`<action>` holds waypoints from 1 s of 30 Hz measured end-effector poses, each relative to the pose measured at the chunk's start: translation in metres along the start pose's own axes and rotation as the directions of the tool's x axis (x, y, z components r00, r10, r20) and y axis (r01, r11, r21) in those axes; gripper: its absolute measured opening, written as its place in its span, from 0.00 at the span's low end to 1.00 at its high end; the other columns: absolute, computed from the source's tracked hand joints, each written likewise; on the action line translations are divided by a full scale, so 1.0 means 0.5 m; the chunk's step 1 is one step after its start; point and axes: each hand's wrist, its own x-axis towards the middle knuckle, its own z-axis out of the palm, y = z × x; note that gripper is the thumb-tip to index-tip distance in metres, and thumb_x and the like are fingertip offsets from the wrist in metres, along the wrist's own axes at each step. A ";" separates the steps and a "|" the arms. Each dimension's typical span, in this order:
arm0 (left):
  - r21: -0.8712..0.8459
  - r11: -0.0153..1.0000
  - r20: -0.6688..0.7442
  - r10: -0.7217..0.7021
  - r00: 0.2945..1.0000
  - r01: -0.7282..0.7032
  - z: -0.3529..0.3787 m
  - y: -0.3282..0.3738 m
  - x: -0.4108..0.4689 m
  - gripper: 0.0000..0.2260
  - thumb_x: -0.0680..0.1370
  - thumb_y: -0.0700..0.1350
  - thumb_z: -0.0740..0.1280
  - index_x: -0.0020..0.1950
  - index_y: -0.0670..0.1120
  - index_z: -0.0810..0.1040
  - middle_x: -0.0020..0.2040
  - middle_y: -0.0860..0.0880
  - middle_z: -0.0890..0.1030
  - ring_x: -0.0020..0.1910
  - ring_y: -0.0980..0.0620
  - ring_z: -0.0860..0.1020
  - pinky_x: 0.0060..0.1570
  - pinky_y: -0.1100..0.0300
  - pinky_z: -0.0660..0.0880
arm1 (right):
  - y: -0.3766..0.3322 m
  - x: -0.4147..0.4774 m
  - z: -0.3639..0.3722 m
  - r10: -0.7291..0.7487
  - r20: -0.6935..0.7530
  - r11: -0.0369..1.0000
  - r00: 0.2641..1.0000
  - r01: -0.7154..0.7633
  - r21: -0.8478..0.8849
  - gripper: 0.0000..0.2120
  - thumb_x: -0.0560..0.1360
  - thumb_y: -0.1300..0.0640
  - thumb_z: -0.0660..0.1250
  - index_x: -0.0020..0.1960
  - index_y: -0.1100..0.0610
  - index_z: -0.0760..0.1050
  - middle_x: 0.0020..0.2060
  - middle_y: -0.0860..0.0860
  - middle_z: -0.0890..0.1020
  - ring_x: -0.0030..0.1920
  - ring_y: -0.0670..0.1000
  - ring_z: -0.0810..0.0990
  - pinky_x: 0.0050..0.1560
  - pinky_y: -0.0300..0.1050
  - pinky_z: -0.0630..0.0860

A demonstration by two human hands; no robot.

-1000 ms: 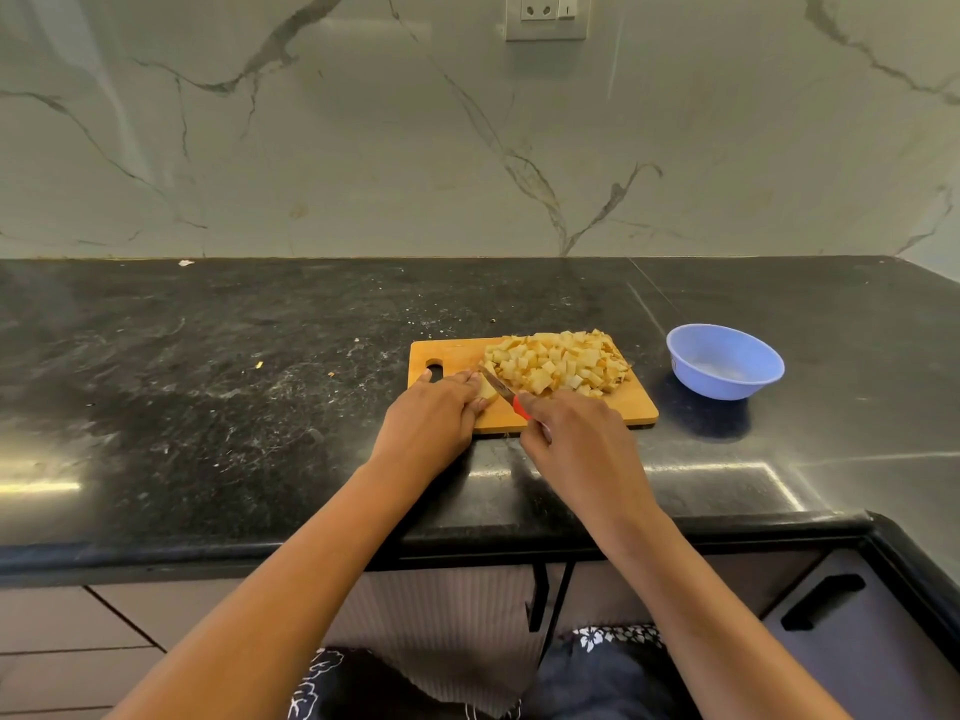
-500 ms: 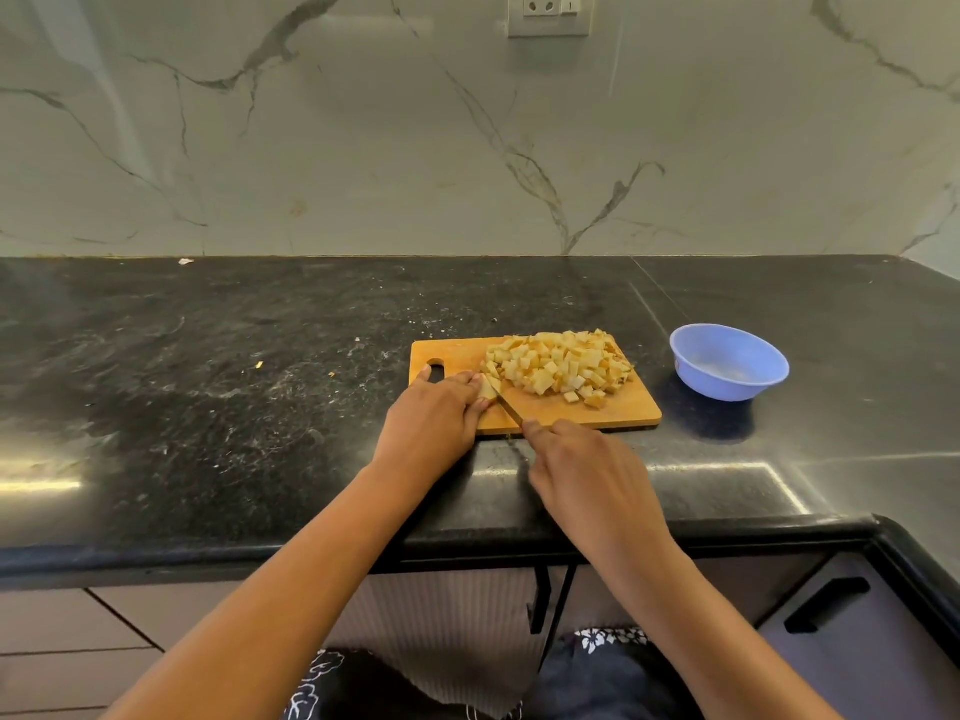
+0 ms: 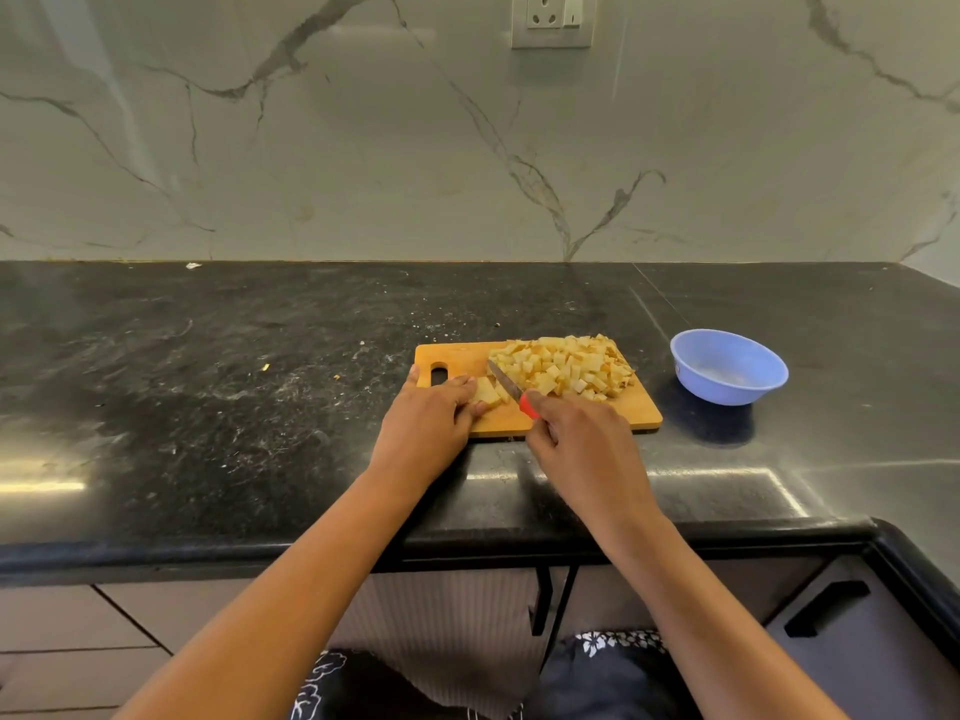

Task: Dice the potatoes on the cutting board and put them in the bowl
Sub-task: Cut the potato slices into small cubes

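Uncut potato piece (image 3: 488,392) pinched by left hand (image 3: 423,423), 10 o'clock of right hand (image 3: 582,439) gripping knife (image 3: 505,379), blade toward 11

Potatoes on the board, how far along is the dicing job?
Done: a large pile of cubes sits on the cutting board. In hand: the left hand holds a remaining piece while the right hand grips the knife beside it. Left: the blue bowl looks empty.

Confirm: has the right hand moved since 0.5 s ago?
Yes. The right hand has pushed forward, away from the person, past the near edge of the cutting board.
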 end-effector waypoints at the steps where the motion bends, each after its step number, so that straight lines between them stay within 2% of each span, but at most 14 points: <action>1: 0.016 1.000 0.002 0.006 1.000 -0.006 -0.001 0.002 -0.001 0.19 0.83 0.52 0.55 0.73 0.50 0.67 0.74 0.54 0.65 0.74 0.47 0.60 0.72 0.59 0.45 | -0.003 -0.001 -0.003 -0.012 -0.001 1.000 1.000 0.012 0.009 0.18 0.79 0.55 0.60 0.68 0.50 0.72 0.43 0.48 0.80 0.39 0.43 0.71 0.39 0.36 0.65; 7: 0.087 0.996 0.034 0.011 0.999 -0.014 -0.007 0.004 -0.002 0.19 0.83 0.52 0.53 0.74 0.51 0.65 0.74 0.55 0.64 0.73 0.46 0.61 0.73 0.57 0.47 | -0.020 0.005 -0.002 -0.055 0.050 0.998 0.997 0.056 -0.026 0.17 0.79 0.56 0.59 0.66 0.52 0.74 0.47 0.48 0.82 0.44 0.46 0.77 0.41 0.37 0.70; 12: 0.123 0.992 0.050 0.023 0.998 -0.029 -0.006 0.001 0.004 0.20 0.83 0.53 0.52 0.74 0.51 0.64 0.74 0.56 0.65 0.73 0.46 0.61 0.72 0.58 0.43 | -0.043 0.020 0.009 -0.047 0.130 0.988 0.990 0.065 -0.138 0.15 0.80 0.56 0.57 0.64 0.54 0.74 0.49 0.51 0.79 0.47 0.51 0.77 0.39 0.40 0.66; 14: 0.130 0.991 0.043 0.033 0.999 -0.039 -0.004 -0.001 0.008 0.20 0.83 0.53 0.52 0.74 0.51 0.65 0.73 0.55 0.66 0.72 0.46 0.63 0.72 0.57 0.40 | -0.052 0.029 0.015 -0.045 0.168 0.982 0.985 0.074 -0.174 0.13 0.80 0.55 0.58 0.61 0.55 0.75 0.48 0.52 0.78 0.45 0.50 0.76 0.38 0.41 0.65; 16: 0.135 0.990 0.032 0.035 0.999 -0.039 -0.001 -0.004 0.010 0.20 0.83 0.54 0.52 0.73 0.51 0.66 0.72 0.55 0.68 0.71 0.46 0.65 0.72 0.57 0.39 | -0.053 0.025 0.014 -0.042 0.180 0.980 0.983 0.076 -0.184 0.13 0.80 0.55 0.58 0.63 0.54 0.74 0.47 0.51 0.78 0.42 0.48 0.72 0.38 0.40 0.65; 20: 0.144 0.989 0.023 0.021 1.000 -0.024 -0.003 0.002 0.005 0.20 0.83 0.54 0.52 0.73 0.51 0.66 0.72 0.55 0.68 0.70 0.43 0.66 0.73 0.56 0.42 | -0.036 -0.026 -0.008 -0.052 0.208 0.982 0.977 0.088 -0.169 0.21 0.82 0.54 0.54 0.74 0.53 0.62 0.52 0.50 0.76 0.46 0.49 0.75 0.39 0.41 0.65; 23: 0.132 0.991 0.018 0.013 1.000 -0.015 -0.008 0.006 0.000 0.20 0.83 0.54 0.53 0.73 0.51 0.67 0.72 0.55 0.68 0.71 0.43 0.64 0.73 0.56 0.44 | -0.032 -0.050 -0.012 -0.055 0.218 0.974 0.974 0.101 -0.205 0.24 0.82 0.53 0.52 0.77 0.52 0.54 0.56 0.49 0.75 0.48 0.50 0.77 0.39 0.41 0.65; 26: 0.089 0.996 0.014 -0.001 1.000 -0.001 -0.010 0.005 -0.001 0.20 0.82 0.54 0.54 0.73 0.50 0.67 0.71 0.53 0.70 0.72 0.43 0.63 0.73 0.56 0.46 | -0.032 -0.033 0.005 -0.050 0.176 0.973 0.983 0.088 -0.214 0.24 0.82 0.53 0.54 0.76 0.53 0.55 0.55 0.50 0.76 0.45 0.50 0.76 0.38 0.41 0.66; 30: 0.072 0.997 -0.020 0.005 1.000 -0.003 -0.004 0.001 0.002 0.20 0.82 0.54 0.55 0.72 0.50 0.68 0.70 0.51 0.72 0.73 0.44 0.61 0.73 0.57 0.44 | -0.029 0.012 0.031 -0.033 0.123 0.976 0.992 0.058 -0.209 0.21 0.81 0.56 0.56 0.73 0.54 0.63 0.57 0.51 0.78 0.48 0.51 0.78 0.39 0.41 0.70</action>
